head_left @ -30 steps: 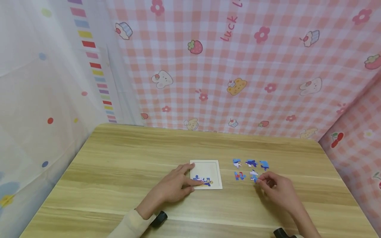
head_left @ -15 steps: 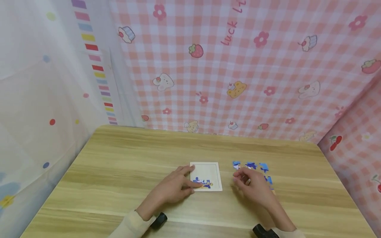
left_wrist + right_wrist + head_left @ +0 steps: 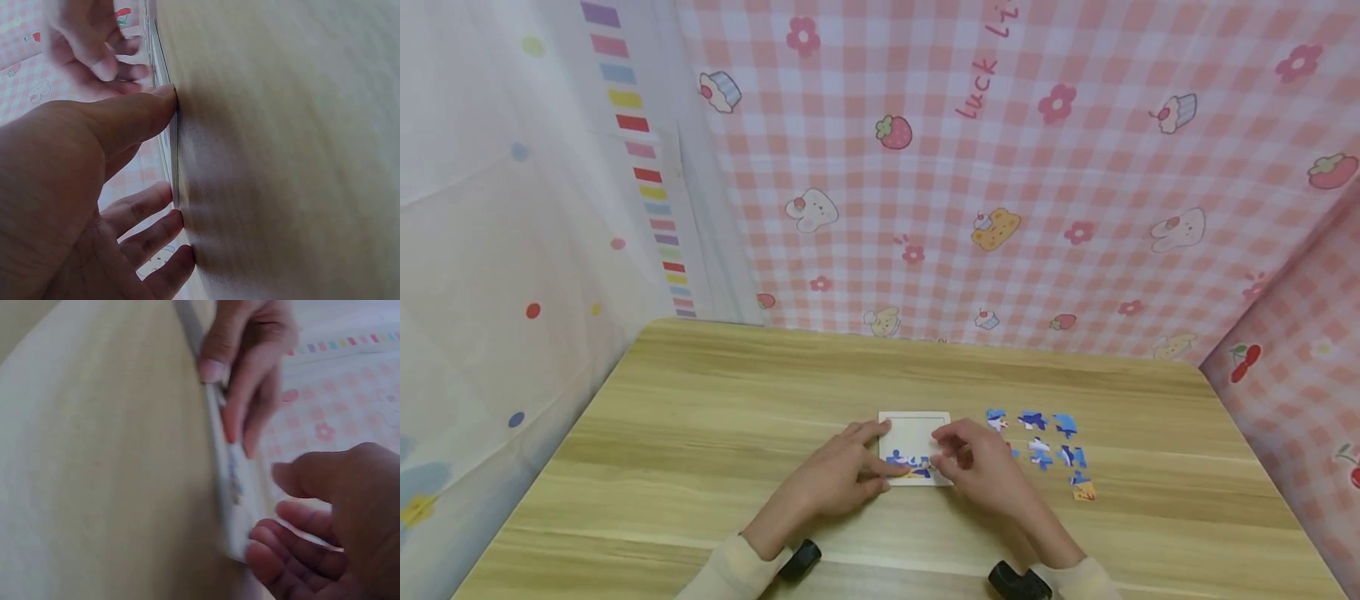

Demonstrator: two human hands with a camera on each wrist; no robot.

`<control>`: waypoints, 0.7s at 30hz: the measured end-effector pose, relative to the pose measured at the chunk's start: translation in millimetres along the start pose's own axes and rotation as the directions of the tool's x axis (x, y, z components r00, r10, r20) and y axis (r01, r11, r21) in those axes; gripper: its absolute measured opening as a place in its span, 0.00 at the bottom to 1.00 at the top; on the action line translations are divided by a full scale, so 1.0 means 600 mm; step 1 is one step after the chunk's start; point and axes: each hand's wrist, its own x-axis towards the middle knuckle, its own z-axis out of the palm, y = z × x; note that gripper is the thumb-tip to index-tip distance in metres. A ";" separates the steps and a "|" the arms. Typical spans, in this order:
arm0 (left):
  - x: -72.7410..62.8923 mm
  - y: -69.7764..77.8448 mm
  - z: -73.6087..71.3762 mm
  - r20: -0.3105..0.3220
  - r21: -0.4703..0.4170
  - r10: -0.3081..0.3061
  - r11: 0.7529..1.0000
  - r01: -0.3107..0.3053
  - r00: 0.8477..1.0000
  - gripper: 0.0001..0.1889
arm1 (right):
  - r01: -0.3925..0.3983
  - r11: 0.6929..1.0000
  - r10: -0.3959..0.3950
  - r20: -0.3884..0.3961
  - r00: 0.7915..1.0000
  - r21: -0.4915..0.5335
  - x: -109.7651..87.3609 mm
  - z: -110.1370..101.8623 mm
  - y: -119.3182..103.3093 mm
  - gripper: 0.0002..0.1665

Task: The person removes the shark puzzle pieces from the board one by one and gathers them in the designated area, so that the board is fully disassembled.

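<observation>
A white square puzzle tray (image 3: 912, 432) lies on the table, with a few joined jigsaw pieces (image 3: 920, 460) along its near side. My left hand (image 3: 842, 468) rests at the tray's left side, index finger stretched over the joined pieces. In the left wrist view, the thumb (image 3: 140, 112) touches the tray's edge. Over the tray's right side hovers my right hand (image 3: 988, 468), its fingers bent and the thumb apart from them. The right wrist view shows nothing between the right fingers (image 3: 294, 550). Part of the tray's right side is hidden behind that hand.
Loose jigsaw pieces (image 3: 1040, 452) lie in rows to the right of the tray, one with orange (image 3: 1083, 490) nearest the front. My right hand partly covers a reddish piece (image 3: 1015, 452). A checked pink cloth (image 3: 925, 167) hangs behind the wood-grain table (image 3: 737, 400).
My right hand has moved left from the loose pieces to the tray's right side, uncovering the pieces it hid. My left hand has stayed on the tray. The head view has shifted slightly.
</observation>
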 end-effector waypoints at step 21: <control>0.000 0.001 -0.004 -0.013 -0.001 0.020 1.000 -0.020 1.000 0.16 | -0.001 0.995 0.002 0.007 1.000 -0.104 0.002 0.034 -0.010 0.07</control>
